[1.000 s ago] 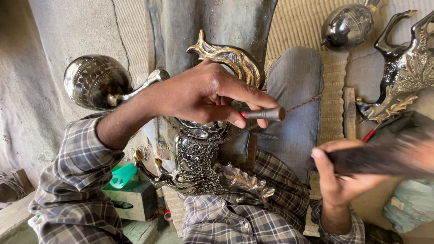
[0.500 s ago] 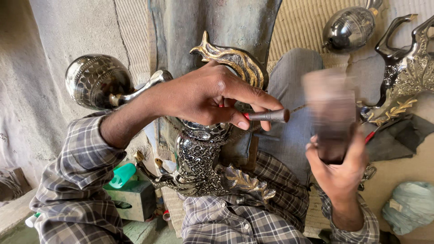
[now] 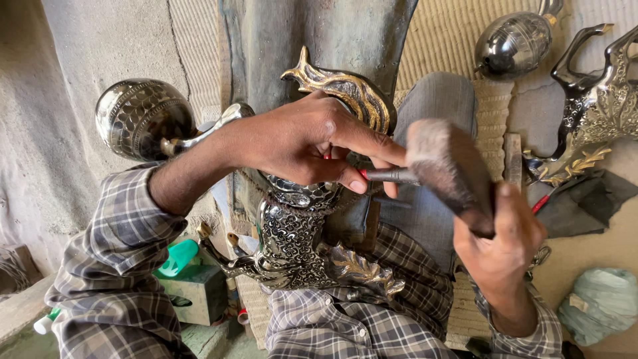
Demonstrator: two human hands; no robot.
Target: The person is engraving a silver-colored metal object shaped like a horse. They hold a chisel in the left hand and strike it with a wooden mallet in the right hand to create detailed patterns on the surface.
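Observation:
My left hand (image 3: 309,143) pinches a short metal chisel (image 3: 391,175) with a red mark, its tip pointing left into an ornate black-and-silver metal figure (image 3: 299,246) with gilded fins that rests on my lap. My right hand (image 3: 502,242) grips a wooden mallet (image 3: 448,166) by its lower end. The mallet's blurred head sits right against the chisel's outer end. A gilded crest (image 3: 345,90) of the figure rises behind my left hand. My fingers hide the chisel's tip.
An engraved metal pot (image 3: 136,116) stands at the left, another round vessel (image 3: 515,43) at the top right. A similar ornate figure (image 3: 598,113) lies at the right on a woven mat. A green-topped box (image 3: 193,282) sits below left, a pale bundle (image 3: 601,302) at the lower right.
My right hand has swung the mallet from far right, up and leftward, until its head meets the chisel's end. My left hand has kept the chisel on the figure.

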